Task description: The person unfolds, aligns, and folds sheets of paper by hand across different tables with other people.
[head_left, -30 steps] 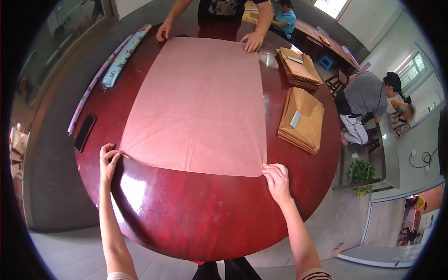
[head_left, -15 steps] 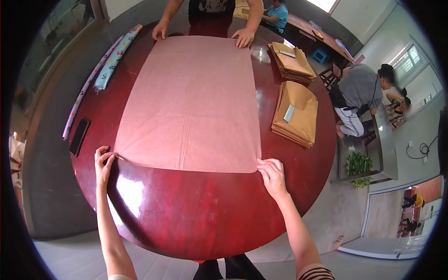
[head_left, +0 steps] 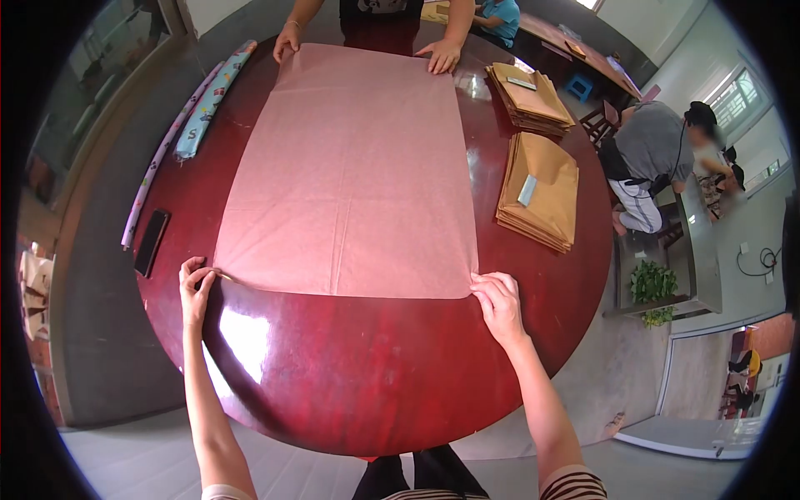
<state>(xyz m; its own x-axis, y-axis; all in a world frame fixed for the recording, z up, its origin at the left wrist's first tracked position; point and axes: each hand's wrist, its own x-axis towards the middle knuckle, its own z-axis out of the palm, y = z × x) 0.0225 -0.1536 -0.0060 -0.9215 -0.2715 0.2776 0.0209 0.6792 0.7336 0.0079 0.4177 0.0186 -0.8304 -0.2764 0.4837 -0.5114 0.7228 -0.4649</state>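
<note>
A large, thin pink sheet [head_left: 358,167] with fold creases lies spread across the round, glossy red table [head_left: 375,367]. My left hand [head_left: 197,287] pinches its near left corner between thumb and fingers. At the near right corner, my right hand [head_left: 500,304] has its fingers closed on the edge. Across the table, another person's hand [head_left: 286,40] grips the far left corner, and that person's other hand [head_left: 443,55] rests by the far right corner.
Two stacks of brown paper envelopes [head_left: 546,200] sit on the right, with small pale objects on top. On the left lie a patterned blue roll [head_left: 215,100], a thin purple roll [head_left: 171,158] and a black phone [head_left: 152,243]. People work at benches behind; a potted plant [head_left: 652,283] stands right.
The whole view has shifted slightly, so everything sits a bit further right and higher. The far left corner looks slightly raised in the other person's hand. My hands keep their hold on the near corners.
</note>
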